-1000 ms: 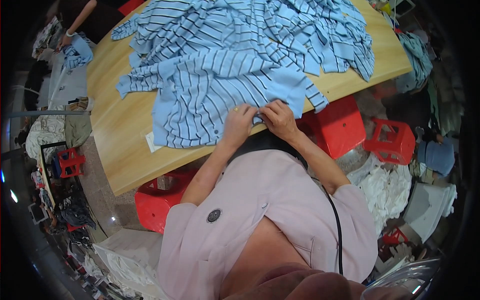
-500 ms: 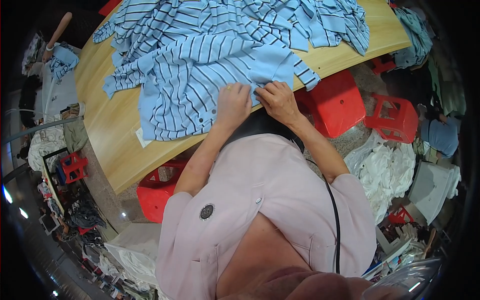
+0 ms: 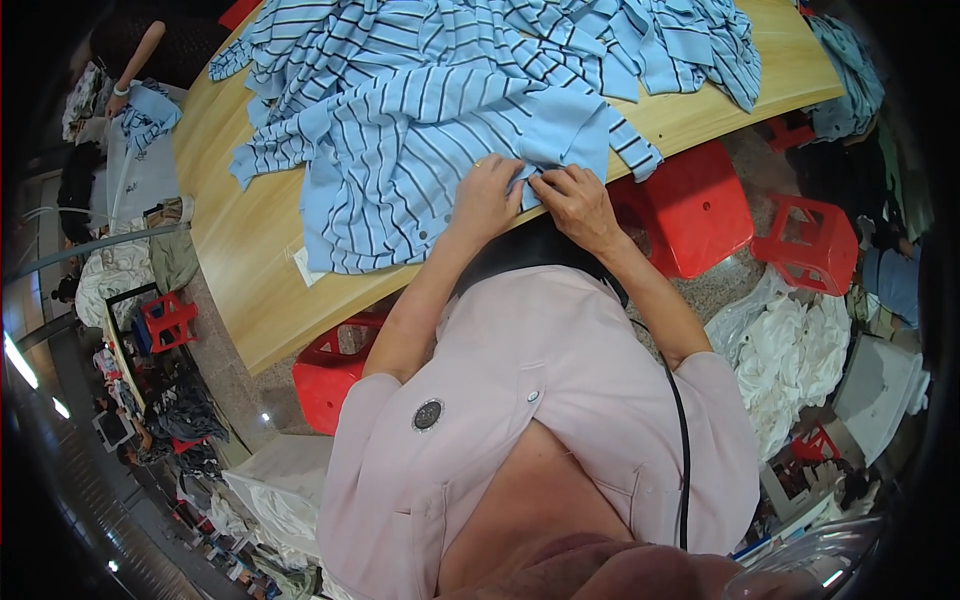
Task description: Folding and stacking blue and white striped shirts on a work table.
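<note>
Wooden table [image 3: 250,250], striped shirts [image 3: 420,150], red stools [image 3: 690,205]

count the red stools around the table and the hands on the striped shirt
red stools: 5 — one under the table edge, one big one beside the right arm, one further right, two small ones far off
hands on the striped shirt: 2 — left hand, right hand
total: 7
</note>
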Available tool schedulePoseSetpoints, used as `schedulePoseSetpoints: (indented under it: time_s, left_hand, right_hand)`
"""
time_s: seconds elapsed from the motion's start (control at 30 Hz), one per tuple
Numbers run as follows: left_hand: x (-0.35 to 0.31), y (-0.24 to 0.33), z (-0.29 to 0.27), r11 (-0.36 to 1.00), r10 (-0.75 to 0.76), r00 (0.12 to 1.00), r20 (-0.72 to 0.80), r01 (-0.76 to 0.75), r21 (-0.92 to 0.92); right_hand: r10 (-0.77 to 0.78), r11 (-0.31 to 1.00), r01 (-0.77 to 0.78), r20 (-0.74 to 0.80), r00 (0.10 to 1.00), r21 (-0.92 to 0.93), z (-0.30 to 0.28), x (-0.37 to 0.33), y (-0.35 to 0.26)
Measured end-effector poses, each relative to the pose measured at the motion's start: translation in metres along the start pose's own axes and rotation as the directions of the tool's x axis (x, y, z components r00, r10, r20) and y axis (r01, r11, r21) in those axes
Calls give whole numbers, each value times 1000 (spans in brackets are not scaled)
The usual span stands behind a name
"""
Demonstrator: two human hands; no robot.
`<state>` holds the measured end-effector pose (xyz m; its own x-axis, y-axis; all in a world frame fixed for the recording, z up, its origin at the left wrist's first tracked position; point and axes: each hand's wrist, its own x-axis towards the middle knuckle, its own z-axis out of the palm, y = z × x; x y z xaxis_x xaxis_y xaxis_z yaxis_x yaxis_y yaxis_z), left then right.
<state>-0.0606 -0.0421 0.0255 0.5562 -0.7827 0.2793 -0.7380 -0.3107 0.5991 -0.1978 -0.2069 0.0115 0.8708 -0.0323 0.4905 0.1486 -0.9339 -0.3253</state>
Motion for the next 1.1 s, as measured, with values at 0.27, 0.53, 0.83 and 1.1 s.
schedulePoseSetpoints:
  time_s: [0.27,0.53,0.83,1.1]
  left_hand:
    - [0,0,16,999,-34,993,-109,30,-38]
    - [-4,0,26,987,-118,980,-162,97,-130]
    - [0,-6,21,944,-217,973,-79,189,-269]
    - [3,-5,22,937,-239,970,-52,217,-274]
  right_hand:
    - [14,999,-11,80,997,-40,2,12,2]
    - [-108,993,109,15,994,-43,9,10,15]
    - [-142,990,143,-128,982,2,12,11,17]
    - [-140,987,147,-96,985,63,10,17,20]
